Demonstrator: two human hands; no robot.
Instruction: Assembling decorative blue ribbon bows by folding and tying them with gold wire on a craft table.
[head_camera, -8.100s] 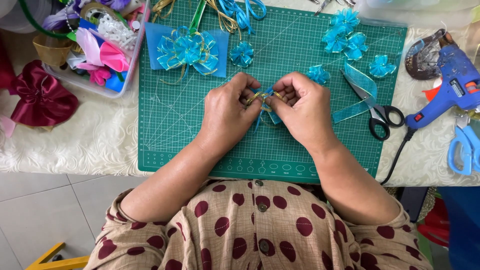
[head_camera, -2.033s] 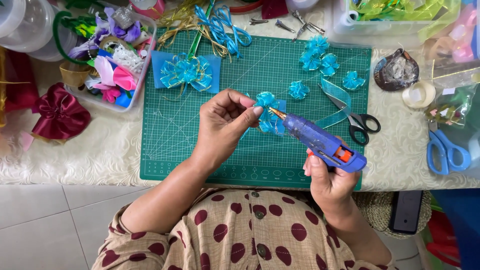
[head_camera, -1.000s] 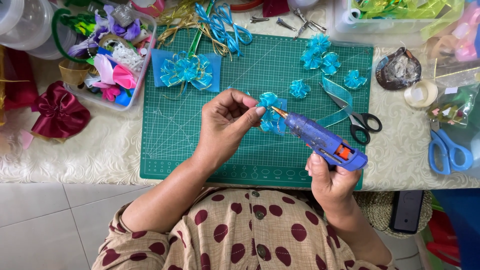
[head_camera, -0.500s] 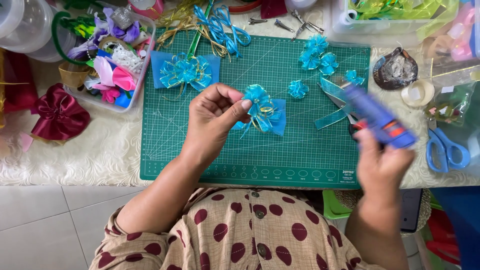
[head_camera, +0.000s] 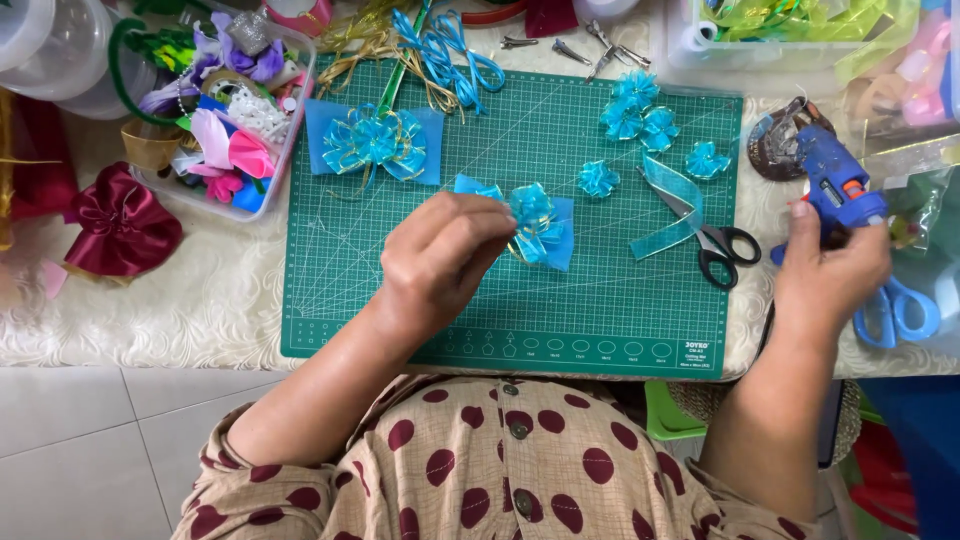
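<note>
From my feed I see the left hand (head_camera: 440, 262) over the green cutting mat (head_camera: 400, 300), fingers pinched together on the edge of a turquoise ribbon bow (head_camera: 535, 228) that sits near the middle of the mat. The right hand (head_camera: 828, 275) is off the mat's right edge, above the lace-covered tabletop (head_camera: 150, 310), fingers wrapped around a blue glue gun (head_camera: 832, 185) held upright, well apart from the bow. Between the two hands lie black-handled scissors (head_camera: 718, 243) with a loop of turquoise ribbon (head_camera: 672, 205) touching the blades. Further up the mat I count four small turquoise ribbon flowers (head_camera: 632, 108), two of them touching, and to the upper left a larger finished blue bow (head_camera: 375, 142) with gold edging. Blue-handled scissors (head_camera: 898, 312) rest just beside the right hand, on the tabletop. A clear tray of mixed ribbon pieces (head_camera: 225, 120) stands at the mat's upper left corner, and a maroon satin bow (head_camera: 122, 222) lies just below it on the cloth. Metal hair clips (head_camera: 590, 45) lie scattered above the mat's top edge.
</note>
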